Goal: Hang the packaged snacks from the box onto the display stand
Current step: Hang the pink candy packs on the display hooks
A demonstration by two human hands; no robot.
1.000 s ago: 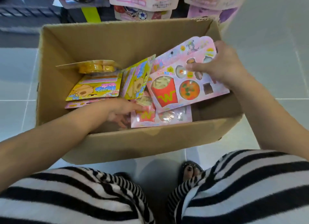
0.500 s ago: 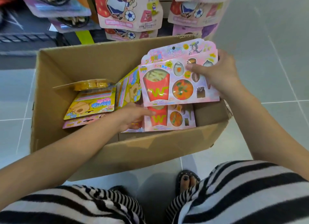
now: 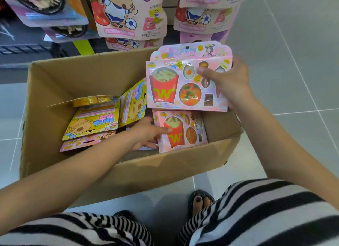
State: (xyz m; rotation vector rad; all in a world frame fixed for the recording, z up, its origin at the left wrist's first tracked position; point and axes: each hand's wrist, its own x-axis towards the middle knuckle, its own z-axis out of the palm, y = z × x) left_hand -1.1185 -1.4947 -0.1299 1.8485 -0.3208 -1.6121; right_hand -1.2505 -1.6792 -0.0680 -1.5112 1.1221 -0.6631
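Observation:
An open cardboard box stands on the floor in front of my knees. My right hand grips a pink snack pack with a red fries pouch printed on it, held upright above the box's right side. My left hand reaches into the box and grips the left edge of a second pink snack pack, thumb on its front. Yellow snack packs lie at the box's left. The display stand rises just behind the box, with cartoon snack bags hanging on it.
Grey floor tiles spread to the right of the box. My striped trousers and one sandalled foot are below the box's near wall. A dark shelf base sits at the far left.
My right hand has lifted its pink pack up out of the box and turned it upright. My left hand has slid right and taken hold of the second pink pack. The view has tilted up towards the stand.

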